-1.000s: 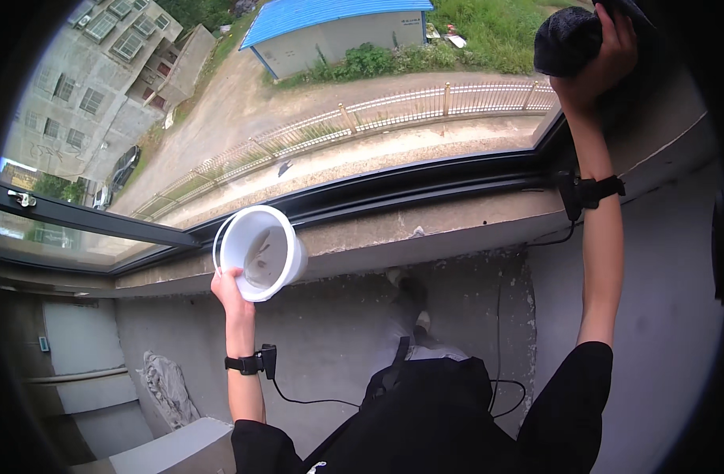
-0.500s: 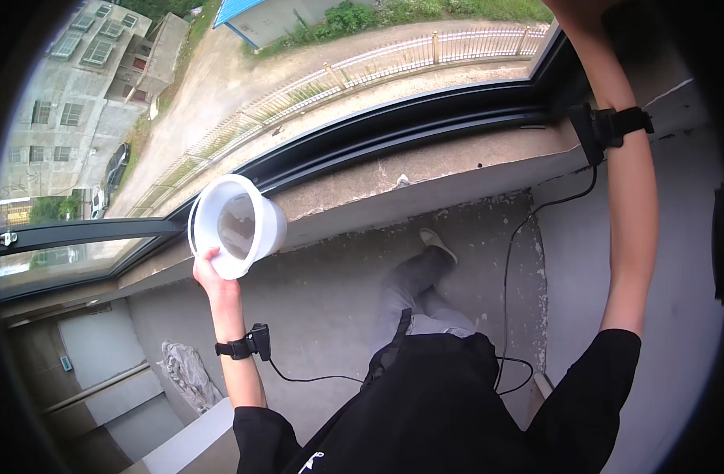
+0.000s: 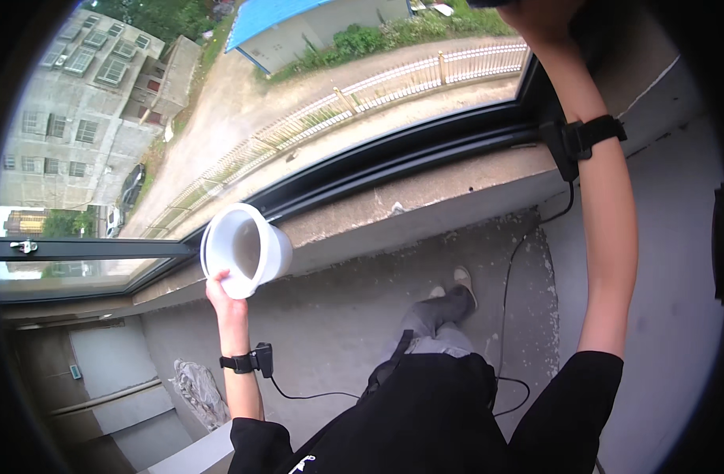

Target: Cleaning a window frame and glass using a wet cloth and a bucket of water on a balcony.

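White bucket [image 3: 246, 250] sits above left hand [image 3: 225, 294], gripped by its rim.

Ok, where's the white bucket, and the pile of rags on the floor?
White round plastic bucket [image 3: 247, 249]: head view, on its inner wall.
Grey crumpled rag pile [image 3: 198, 389]: head view, on its middle folds.

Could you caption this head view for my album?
Left hand holds a white bucket by the window sill; right hand reaches up high.

A bare concrete floor [image 3: 338, 332] carries a crumpled grey rag [image 3: 198, 391] by the wall.
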The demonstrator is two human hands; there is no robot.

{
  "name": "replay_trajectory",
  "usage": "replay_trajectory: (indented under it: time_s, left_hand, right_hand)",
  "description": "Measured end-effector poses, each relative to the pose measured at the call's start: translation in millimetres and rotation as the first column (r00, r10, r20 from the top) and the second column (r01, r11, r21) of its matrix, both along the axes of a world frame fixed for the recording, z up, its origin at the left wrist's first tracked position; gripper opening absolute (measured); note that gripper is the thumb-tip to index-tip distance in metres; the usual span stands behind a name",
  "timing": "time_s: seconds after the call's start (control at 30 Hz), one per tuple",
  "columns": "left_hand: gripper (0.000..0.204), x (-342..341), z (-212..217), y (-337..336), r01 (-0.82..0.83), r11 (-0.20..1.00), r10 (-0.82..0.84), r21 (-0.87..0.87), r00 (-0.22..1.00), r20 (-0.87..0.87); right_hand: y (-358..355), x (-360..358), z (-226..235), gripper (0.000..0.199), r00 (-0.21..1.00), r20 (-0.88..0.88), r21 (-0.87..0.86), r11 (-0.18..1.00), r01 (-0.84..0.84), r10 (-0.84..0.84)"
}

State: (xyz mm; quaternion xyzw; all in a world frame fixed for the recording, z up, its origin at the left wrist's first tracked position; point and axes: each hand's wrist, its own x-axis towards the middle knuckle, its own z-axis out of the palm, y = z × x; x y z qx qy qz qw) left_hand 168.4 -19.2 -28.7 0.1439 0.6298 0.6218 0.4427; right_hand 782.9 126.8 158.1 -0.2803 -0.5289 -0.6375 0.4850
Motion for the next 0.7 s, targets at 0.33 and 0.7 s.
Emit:
replay_trajectory:
  time_s: [0.33, 0.7]
  left_hand:
    - [0.037, -3, 5, -14, 0.012, 0.992, -0.005, 0.124, 0.998, -0.061]
    - [0.022, 8, 13, -12, -0.053, 0.992, 0.078, 0.11, 0.97, -0.232]
  right_hand:
    - [-13, -25, -9, 0.036, 0.963, -0.267, -0.118, 0.991, -0.065, 0.031]
    - [-17, -20, -38, 0.049, 0.954, -0.299, -0.265, 0.961, -0.076, -0.007]
